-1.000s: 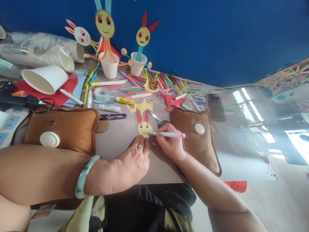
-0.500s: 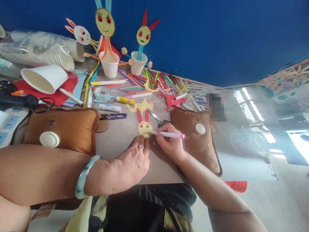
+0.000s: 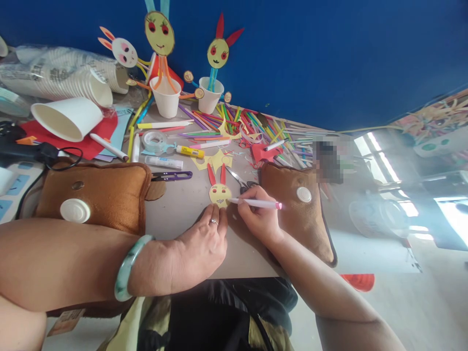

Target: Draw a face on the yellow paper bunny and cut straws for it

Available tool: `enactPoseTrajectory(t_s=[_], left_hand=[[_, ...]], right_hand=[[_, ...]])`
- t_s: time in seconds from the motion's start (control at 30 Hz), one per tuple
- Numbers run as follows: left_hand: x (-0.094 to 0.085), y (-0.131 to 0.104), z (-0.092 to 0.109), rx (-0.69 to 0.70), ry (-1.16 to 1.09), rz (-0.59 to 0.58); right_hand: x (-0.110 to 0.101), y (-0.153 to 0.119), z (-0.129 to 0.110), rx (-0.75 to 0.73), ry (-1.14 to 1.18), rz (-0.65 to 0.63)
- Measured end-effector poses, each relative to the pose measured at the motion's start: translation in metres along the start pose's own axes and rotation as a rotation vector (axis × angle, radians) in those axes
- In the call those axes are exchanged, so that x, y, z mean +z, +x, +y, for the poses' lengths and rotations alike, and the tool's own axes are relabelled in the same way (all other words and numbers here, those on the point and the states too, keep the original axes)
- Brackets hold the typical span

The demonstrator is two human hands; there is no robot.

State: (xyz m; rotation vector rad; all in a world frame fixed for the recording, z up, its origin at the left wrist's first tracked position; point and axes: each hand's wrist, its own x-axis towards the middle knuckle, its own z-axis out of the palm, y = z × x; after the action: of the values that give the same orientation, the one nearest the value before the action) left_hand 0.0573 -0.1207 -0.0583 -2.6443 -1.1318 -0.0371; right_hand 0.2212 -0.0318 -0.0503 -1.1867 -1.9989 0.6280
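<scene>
A round yellow paper rabbit face (image 3: 220, 193) with red ears, red eyes and a drawn mouth lies on the table. My left hand (image 3: 199, 243), with a ring on one finger, holds its lower edge down, fingers close together; the thumb is hidden. My right hand (image 3: 259, 214) grips a white felt-tip pen (image 3: 261, 204) with a pink end, its tip at the face's right edge. Just beyond the right hand lie scissors (image 3: 237, 179) with dark handles. Yellow paper scraps (image 3: 215, 160) are above the ears.
Brown cushions, one left (image 3: 106, 190) and one right (image 3: 283, 200), flank the work spot. Purple thread snips (image 3: 171, 175), a glue stick (image 3: 190, 151) and a tape roll (image 3: 153, 141) lie behind. Rabbit figures stand in paper cups (image 3: 166, 100) near the blue wall, beside many coloured sticks (image 3: 252, 124).
The pen and my right hand have shifted very slightly to the right. My left hand stays on the paper face, and the other things look unchanged.
</scene>
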Motion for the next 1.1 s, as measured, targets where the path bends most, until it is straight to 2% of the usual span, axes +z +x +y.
enactPoseTrajectory(t_s=[0.43, 0.63, 0.83, 0.93, 1.1], left_hand=[[-0.0037, 0.0004, -0.0013, 0.013, 0.002, -0.021], [-0.0062, 0.0003, -0.0019, 0.019, 0.006, -0.02], [-0.0049, 0.0001, -0.0019, 0.028, 0.002, -0.003], [-0.0057, -0.0011, -0.0015, 0.026, 0.029, 0.003], [-0.0077, -0.0025, -0.0007, 0.011, 0.049, 0.006]], right_hand=[[-0.0007, 0.0007, -0.0001, -0.017, -0.005, -0.027], [-0.0012, 0.0011, -0.0022, 0.002, -0.017, 0.022], [-0.0012, 0.0004, -0.0044, -0.045, -0.025, 0.029], [-0.0007, -0.0007, -0.0057, -0.068, -0.018, 0.005], [-0.0006, -0.002, -0.0069, -0.067, -0.024, -0.113]])
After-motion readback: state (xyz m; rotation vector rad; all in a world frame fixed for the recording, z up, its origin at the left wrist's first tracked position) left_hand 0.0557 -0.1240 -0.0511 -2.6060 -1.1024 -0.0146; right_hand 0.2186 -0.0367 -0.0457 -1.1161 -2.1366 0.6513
